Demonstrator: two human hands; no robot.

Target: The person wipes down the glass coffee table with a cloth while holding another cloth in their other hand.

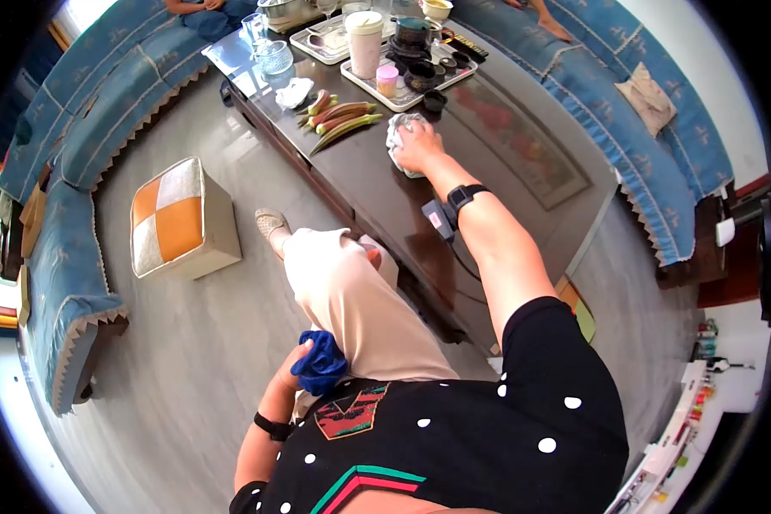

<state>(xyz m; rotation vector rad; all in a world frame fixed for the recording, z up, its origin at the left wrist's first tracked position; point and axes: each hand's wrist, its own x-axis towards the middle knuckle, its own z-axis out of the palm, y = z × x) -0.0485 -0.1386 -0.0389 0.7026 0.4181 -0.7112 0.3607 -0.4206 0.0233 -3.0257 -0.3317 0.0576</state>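
Note:
My right hand is stretched out over the dark glossy table, its fingers closed on a crumpled white-and-grey cloth that lies against the tabletop. Held low by my left thigh, my left hand grips a bunched dark blue cloth. Several long green and reddish okra-like pods lie left of the white-and-grey cloth. Just beyond it stands a small dark cup at the edge of a tray.
The tray carries a tall white lidded cup, a pink jar and dark teaware. A glass bowl and crumpled white tissue are at the far left. A checkered stool stands on the floor; blue sofas flank the table.

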